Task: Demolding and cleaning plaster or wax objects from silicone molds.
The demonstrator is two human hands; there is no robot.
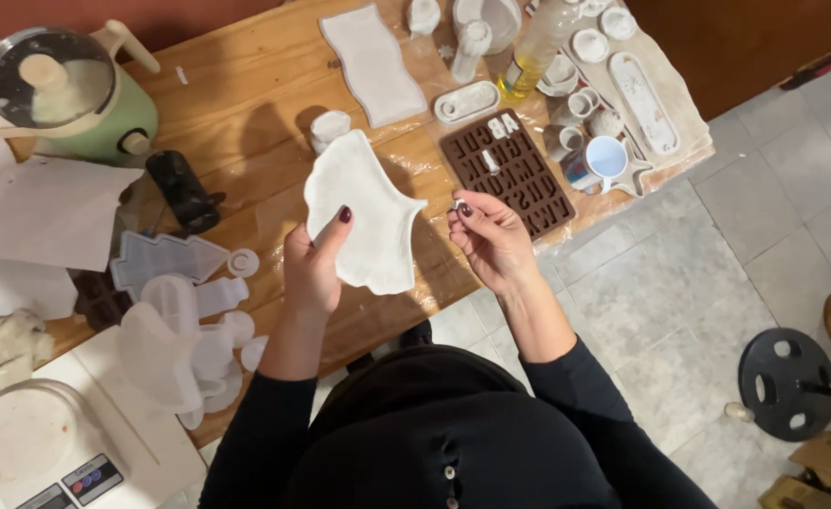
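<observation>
Head view: left hand [313, 269] clamped on white wavy cast piece [363, 223], thumb over its near-left face, held up above wooden table [246, 85]. Long axis running far-left to near-right. Right hand [491, 236] just right of piece, not touching, fingertips pinched on tiny white bit [456, 204]. Brown letter mould [510, 170] beyond the right hand.

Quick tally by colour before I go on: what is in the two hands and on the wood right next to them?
White: 3 - wavy-edged white cast plate in left hand, small white piece pinched by right hand, small white round cup
Brown: 1 - brown letter mould tray
Black: 1 - black cylinder
Total: 5
</observation>
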